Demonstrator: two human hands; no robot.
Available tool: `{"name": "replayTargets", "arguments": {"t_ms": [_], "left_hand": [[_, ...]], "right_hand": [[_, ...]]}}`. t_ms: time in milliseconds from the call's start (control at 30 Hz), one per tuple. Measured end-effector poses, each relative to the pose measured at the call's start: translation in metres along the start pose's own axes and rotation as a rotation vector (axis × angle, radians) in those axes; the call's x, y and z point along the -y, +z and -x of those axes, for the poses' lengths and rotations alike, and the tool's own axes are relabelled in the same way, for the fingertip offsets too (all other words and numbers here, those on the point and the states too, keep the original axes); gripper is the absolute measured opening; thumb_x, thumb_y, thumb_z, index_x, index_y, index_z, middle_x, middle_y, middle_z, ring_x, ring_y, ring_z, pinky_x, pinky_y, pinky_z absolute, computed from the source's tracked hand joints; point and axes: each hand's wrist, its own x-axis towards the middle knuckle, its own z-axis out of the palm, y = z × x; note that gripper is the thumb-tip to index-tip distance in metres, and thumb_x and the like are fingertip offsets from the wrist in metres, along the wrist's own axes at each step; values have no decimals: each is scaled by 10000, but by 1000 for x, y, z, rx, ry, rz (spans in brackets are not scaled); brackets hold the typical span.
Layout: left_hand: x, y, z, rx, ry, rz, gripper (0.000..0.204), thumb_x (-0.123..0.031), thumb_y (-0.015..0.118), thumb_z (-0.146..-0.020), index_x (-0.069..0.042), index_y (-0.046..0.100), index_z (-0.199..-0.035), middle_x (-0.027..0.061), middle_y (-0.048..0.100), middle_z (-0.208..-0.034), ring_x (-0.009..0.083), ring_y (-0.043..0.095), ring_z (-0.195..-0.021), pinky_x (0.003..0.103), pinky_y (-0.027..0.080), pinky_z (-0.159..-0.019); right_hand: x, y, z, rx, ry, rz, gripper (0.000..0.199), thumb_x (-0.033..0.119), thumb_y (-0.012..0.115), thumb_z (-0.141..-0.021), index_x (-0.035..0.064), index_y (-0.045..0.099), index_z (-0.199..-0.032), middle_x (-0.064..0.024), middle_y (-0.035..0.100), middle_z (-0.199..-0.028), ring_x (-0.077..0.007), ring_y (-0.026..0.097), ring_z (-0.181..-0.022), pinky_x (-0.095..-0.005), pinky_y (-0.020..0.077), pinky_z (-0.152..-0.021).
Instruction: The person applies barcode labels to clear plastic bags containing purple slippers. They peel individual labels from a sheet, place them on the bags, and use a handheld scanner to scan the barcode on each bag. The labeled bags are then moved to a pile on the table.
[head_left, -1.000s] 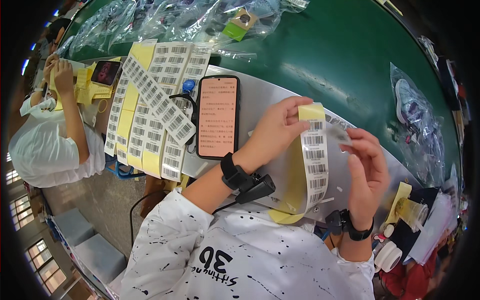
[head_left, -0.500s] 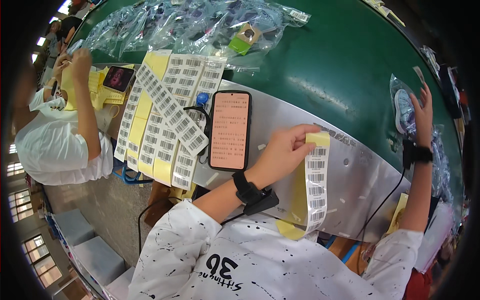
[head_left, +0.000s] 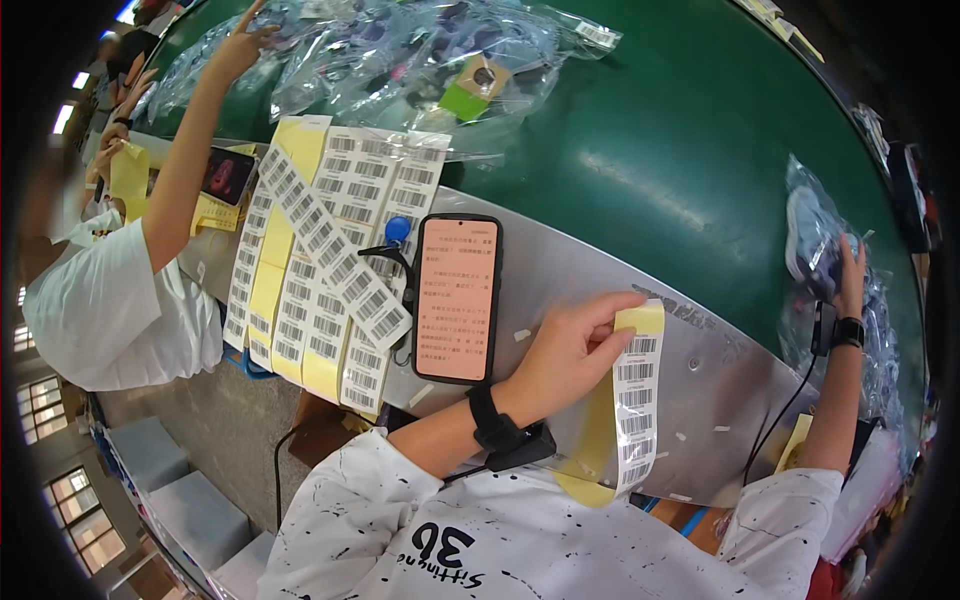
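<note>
My left hand [head_left: 580,345] pinches the yellow top end of a strip of white barcode labels [head_left: 636,400]. The strip hangs over the metal table edge and curls near my shirt. Far to the right, my right hand [head_left: 851,280] lies against a shoe in a clear plastic bag [head_left: 808,235]. Its fingers look stretched out along the bag, though some are hard to make out. Left of my left hand lies a phone [head_left: 456,300] with a pinkish lit screen of text. Beside it are several overlapping sheets of barcode labels [head_left: 330,250] and a small blue round object [head_left: 397,229].
A heap of clear-bagged shoes [head_left: 400,70] covers the far left of the green table surface [head_left: 640,120]. More bagged goods [head_left: 880,340] line the right. At left a co-worker in a white shirt [head_left: 130,310] reaches over the heap. A black cable [head_left: 775,425] runs from my right wrist.
My right hand has come down onto the bagged shoe; a label on its fingertip no longer shows there. The co-worker's arm has reached toward the heap. My left hand still holds the strip.
</note>
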Motion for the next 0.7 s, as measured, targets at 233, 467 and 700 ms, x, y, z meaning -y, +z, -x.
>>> {"name": "replayTargets", "arguments": {"t_ms": [233,467,700], "left_hand": [[8,7,-1,1,-24,-130,368,48,570,-916,35,541,-1282,98,651,-1109,117,631,-993,244,518,-841],[6,10,3,-104,-2,-62,336,64,571,-910,51,562,-1246,75,649,-1021,87,624,-855,212,506,-726],[2,15,4,-116,-34,-124,338,68,576,-904,66,554,-1241,76,640,-1000,68,611,-819,191,485,-683]], "right_hand": [[97,137,113,188,-26,-578,825,200,702,-877,43,157,-1476,-106,570,-1181,-194,565,-1067,-343,499,-759],[120,140,81,46,60,-460,916,297,742,-834,127,154,-1515,-168,550,-1211,-223,548,-1071,-389,478,-860],[120,147,53,253,251,-510,914,246,766,-814,69,177,-1491,-134,628,-939,-203,640,-771,-339,559,-655]]}}
